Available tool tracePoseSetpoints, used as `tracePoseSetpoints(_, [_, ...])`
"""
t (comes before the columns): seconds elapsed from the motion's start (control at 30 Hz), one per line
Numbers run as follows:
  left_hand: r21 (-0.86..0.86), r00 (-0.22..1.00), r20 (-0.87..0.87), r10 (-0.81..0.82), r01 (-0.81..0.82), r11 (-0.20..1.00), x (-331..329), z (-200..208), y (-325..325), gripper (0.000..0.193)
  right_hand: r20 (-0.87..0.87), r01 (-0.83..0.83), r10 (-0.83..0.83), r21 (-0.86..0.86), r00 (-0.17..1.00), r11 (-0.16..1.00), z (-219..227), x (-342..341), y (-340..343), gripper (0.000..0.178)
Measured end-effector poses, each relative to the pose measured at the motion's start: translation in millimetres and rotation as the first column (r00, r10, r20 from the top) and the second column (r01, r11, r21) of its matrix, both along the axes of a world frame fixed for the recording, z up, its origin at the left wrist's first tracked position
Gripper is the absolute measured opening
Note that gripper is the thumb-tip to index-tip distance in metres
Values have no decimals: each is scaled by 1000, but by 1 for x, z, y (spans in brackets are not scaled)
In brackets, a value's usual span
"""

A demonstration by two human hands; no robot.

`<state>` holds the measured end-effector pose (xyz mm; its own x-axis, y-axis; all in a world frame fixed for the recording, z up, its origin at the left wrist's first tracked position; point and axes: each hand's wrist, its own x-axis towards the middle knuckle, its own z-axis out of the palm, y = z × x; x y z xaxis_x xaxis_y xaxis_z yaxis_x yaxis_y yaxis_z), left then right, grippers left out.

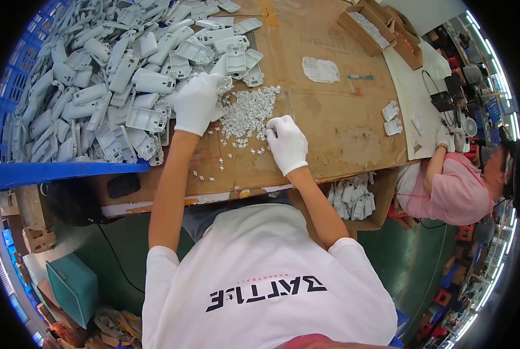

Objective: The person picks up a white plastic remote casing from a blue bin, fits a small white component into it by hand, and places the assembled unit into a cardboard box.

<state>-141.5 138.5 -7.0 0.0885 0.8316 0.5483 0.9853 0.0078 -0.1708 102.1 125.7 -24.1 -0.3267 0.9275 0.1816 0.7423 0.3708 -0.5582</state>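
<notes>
My left hand (196,103), in a white glove, reaches to the right side of a large heap of light grey plastic housings (149,81). Its fingers are closed on the edge of one housing (224,85), mostly covered by the glove. Just right of it lies a spread of tiny white plastic parts (248,113) on the cardboard tabletop. At the lower right of these parts rests my right hand (287,144), also gloved in white. Its fingers are curled together, and whatever they pinch is too small or hidden to make out.
Blue crate walls (62,173) border the heap. Two housings (392,118) lie apart on the cardboard (347,136), beyond them a paper scrap (321,70) and a pen (360,77). A box of white parts (353,198) sits below the table edge. Another person (452,186) works at right.
</notes>
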Motion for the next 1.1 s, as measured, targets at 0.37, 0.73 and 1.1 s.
tracePoseSetpoints(0.37, [7,-434,889,143,325,946,58,37,-95,11,-674,-205,-45,-286,738,936,38,14,-33,8])
tracePoseSetpoints(0.73, [-81,27,996,81,-8,997,117,30,-125,46,-588,-149,141,36,796,988,46,-10,-63,15])
tracePoseSetpoints(1.1, [-71,305,951,56,38,997,111,31,-135,39,-492,-79,48,-42,869,996,61,-28,-56,20])
